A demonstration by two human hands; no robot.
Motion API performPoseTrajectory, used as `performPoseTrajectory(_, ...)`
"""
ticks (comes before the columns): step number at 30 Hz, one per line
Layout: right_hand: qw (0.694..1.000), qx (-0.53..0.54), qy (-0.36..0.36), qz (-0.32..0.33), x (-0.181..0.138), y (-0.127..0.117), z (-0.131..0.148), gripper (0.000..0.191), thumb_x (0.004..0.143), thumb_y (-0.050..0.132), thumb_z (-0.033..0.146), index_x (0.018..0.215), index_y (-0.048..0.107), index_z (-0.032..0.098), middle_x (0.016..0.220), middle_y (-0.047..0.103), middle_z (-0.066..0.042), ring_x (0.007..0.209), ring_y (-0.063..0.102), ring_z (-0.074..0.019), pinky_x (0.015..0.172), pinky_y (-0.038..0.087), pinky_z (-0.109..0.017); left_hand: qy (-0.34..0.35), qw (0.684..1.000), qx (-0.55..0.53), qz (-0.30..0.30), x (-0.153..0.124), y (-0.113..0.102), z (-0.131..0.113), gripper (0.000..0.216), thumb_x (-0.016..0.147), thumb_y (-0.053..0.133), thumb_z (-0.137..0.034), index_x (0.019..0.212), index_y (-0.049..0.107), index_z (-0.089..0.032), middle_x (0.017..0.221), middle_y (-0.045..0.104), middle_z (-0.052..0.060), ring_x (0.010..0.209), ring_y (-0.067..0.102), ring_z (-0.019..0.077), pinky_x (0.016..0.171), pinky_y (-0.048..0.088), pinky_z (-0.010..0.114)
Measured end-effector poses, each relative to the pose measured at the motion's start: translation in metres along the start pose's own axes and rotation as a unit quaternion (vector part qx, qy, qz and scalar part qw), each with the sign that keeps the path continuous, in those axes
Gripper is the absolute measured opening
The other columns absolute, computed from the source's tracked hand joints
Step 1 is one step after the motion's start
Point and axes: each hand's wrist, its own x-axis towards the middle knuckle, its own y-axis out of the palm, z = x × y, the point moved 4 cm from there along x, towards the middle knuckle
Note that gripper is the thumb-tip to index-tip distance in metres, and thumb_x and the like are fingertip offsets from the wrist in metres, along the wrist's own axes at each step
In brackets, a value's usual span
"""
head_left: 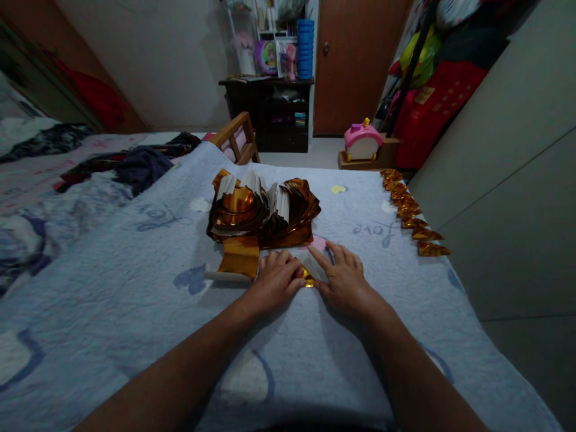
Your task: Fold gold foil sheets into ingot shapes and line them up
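A small gold foil paper (315,266) with a pale back lies partly folded on the bedspread between my hands. My left hand (279,277) is closed, its bent fingers and thumb pinching the paper's left side. On the other side, my right hand (345,277) rests with fingers spread, the index finger and thumb touching the paper's right edge. Just beyond my hands sits a thick stack of gold foil sheets (270,213), bent and fanned with white backs showing. One loose gold sheet (238,257) with a curled edge lies left of my left hand.
Folded gold foil pieces (407,209) stand in a row along the bed's right edge. The pale blue bedspread (148,312) bears printed hearts. Dark clothes (144,168) lie at the left. Past the bed are a wooden chair (240,141), a dark cabinet (267,117) and a pink toy (362,141).
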Motion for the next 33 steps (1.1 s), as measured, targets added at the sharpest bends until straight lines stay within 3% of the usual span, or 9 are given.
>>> performPoseTrajectory(7,0.999,0.01,-0.015,0.028,0.002,0.001,-0.01,0.08,0.086,0.064,0.022,0.158,0.032,0.035,0.163,0.031,-0.016,0.148,0.028,-0.0424,0.113,0.026,-0.061,0.011,1.0,-0.014,0.012,0.0,-0.002,0.001,0.008,0.091,0.058,-0.029,0.09,0.061,-0.021,0.104,0.057,0.004,0.104,0.046,0.0256,0.09,0.032,0.038)
performPoseTrajectory(12,0.998,0.063,-0.025,0.017,0.003,-0.008,-0.012,0.083,0.082,0.062,0.022,0.158,0.031,0.022,0.157,0.04,-0.018,0.144,0.034,-0.0349,0.115,0.027,-0.053,0.015,0.999,-0.041,-0.003,0.0,-0.004,0.002,0.007,0.089,0.058,-0.026,0.093,0.059,-0.022,0.107,0.056,0.004,0.105,0.047,0.0256,0.093,0.035,0.04)
performPoseTrajectory(19,0.986,0.158,0.001,-0.047,0.008,-0.015,-0.009,0.062,0.087,0.053,0.023,0.148,0.044,0.017,0.139,0.057,-0.016,0.126,0.049,-0.0299,0.107,0.036,-0.045,0.048,0.993,-0.091,-0.053,-0.001,-0.002,0.006,0.052,0.082,0.064,-0.023,0.131,0.048,-0.022,0.133,0.048,0.01,0.123,0.044,0.0285,0.107,0.037,0.043)
performPoseTrajectory(24,0.983,0.179,-0.018,-0.028,0.008,-0.011,0.001,0.075,0.083,0.065,0.034,0.152,0.038,0.019,0.142,0.054,-0.017,0.123,0.049,-0.033,0.103,0.038,-0.048,0.066,0.99,-0.116,-0.054,0.0,-0.002,0.004,0.068,0.083,0.066,-0.025,0.145,0.037,-0.023,0.136,0.049,0.011,0.128,0.044,0.0302,0.11,0.037,0.046)
performPoseTrajectory(29,0.98,0.188,-0.035,-0.056,0.01,-0.005,0.003,0.091,0.074,0.07,0.027,0.156,0.029,0.026,0.148,0.048,-0.016,0.127,0.048,-0.0332,0.103,0.04,-0.049,0.095,0.977,-0.175,-0.072,-0.001,-0.004,-0.002,0.078,0.081,0.066,-0.018,0.149,0.03,-0.027,0.133,0.047,0.011,0.127,0.048,0.0277,0.107,0.043,0.043)
performPoseTrajectory(33,0.973,0.216,-0.039,-0.07,0.011,-0.005,0.001,0.094,0.07,0.072,0.023,0.154,0.031,0.025,0.142,0.052,-0.015,0.13,0.048,-0.0318,0.107,0.039,-0.05,0.123,0.971,-0.19,-0.08,-0.003,-0.002,-0.005,0.085,0.081,0.062,-0.013,0.153,0.021,-0.03,0.14,0.04,0.011,0.132,0.047,0.0267,0.109,0.044,0.043)
